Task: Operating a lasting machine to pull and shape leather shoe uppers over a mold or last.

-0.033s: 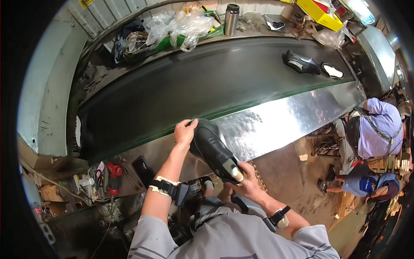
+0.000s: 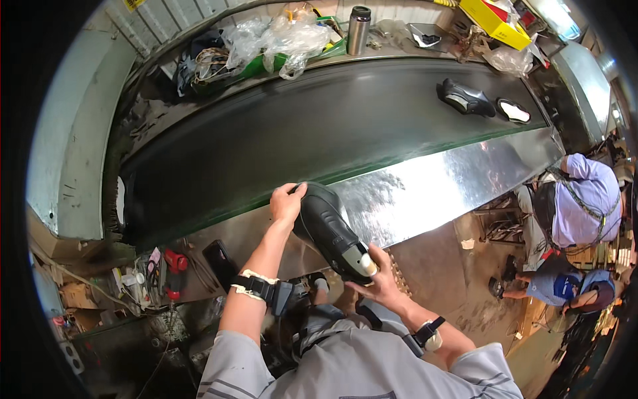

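Observation:
A black shoe (image 2: 327, 229) is held up at a slant in front of my body, over the near edge of the work table. My left hand (image 2: 287, 203) pinches its far end, thumb and fingers on the edge there. Round the near end, beside the opening, my right hand (image 2: 381, 278) is closed, its thumb along the side. A pale rounded piece (image 2: 367, 265) shows in the opening; what it is I cannot make out. Part of the underside is hidden from view.
Beyond runs a dark conveyor belt (image 2: 279, 139), with a black shoe (image 2: 465, 98) and a white-lined shoe piece (image 2: 514, 111) at its right. A shiny metal plate (image 2: 425, 189) borders it. A phone (image 2: 220, 262) and red power tool (image 2: 175, 269) lie left. A co-worker (image 2: 585, 199) sits right.
My right hand has shifted very slightly at the shoe's near end. The shoe and my left hand have hardly moved.

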Tool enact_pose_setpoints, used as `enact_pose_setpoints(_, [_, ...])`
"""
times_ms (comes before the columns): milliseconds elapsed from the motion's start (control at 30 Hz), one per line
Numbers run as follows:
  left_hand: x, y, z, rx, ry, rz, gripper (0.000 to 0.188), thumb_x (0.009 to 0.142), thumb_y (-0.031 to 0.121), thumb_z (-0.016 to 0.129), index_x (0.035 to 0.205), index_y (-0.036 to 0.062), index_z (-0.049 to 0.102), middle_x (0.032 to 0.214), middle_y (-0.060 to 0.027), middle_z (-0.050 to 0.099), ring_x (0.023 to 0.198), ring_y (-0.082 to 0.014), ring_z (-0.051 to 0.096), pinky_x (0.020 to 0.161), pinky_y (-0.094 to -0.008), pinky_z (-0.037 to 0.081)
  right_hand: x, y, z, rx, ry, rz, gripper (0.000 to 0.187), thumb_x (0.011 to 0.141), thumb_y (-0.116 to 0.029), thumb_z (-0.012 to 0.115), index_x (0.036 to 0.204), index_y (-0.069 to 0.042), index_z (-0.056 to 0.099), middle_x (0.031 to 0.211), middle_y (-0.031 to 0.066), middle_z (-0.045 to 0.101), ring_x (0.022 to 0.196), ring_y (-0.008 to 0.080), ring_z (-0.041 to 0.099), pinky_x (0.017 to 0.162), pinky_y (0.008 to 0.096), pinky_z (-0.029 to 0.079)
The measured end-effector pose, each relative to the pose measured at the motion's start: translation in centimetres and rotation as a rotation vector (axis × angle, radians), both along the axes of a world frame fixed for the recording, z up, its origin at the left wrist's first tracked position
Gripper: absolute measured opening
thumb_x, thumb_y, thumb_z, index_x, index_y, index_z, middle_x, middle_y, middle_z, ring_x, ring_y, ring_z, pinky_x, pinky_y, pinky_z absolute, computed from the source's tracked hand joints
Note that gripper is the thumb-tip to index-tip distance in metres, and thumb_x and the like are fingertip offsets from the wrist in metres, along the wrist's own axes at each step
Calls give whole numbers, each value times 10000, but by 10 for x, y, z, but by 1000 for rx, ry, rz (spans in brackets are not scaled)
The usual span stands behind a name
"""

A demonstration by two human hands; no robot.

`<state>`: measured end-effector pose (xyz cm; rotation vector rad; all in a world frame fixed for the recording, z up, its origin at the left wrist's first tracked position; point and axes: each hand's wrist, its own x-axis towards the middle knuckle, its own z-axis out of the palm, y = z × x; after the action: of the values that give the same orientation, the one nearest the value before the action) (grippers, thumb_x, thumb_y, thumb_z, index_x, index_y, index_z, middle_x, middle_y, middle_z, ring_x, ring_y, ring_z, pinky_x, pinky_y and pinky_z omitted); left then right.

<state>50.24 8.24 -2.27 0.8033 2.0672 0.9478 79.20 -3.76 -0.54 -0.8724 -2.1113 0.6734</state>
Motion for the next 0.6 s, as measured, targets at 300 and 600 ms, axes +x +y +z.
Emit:
enact_pose_setpoints(300, [4, -30, -18, -142, -261, 111, 290, 861, 278, 760, 948, 2, 737, 940, -97, 734, 910, -163, 655, 821, -339, 500, 36, 5, -1, -447, -4, 133, 877, 789, -144, 776, 1494, 73, 302, 1477, 289, 426, 1370, 435, 433, 1180, 477, 290])
enact_pose_setpoints(600, [72, -25, 10, -310, 304, 132, 672, 703, 442, 786, 1166, -1, 581, 1157, -216, 666, 1063, -372, 645, 958, -479, 500, 47, 19, -23, -377, 12, 269, 880, 792, -146, 784, 1489, 93, 303, 1494, 298, 398, 1408, 419, 394, 1157, 418, 316])
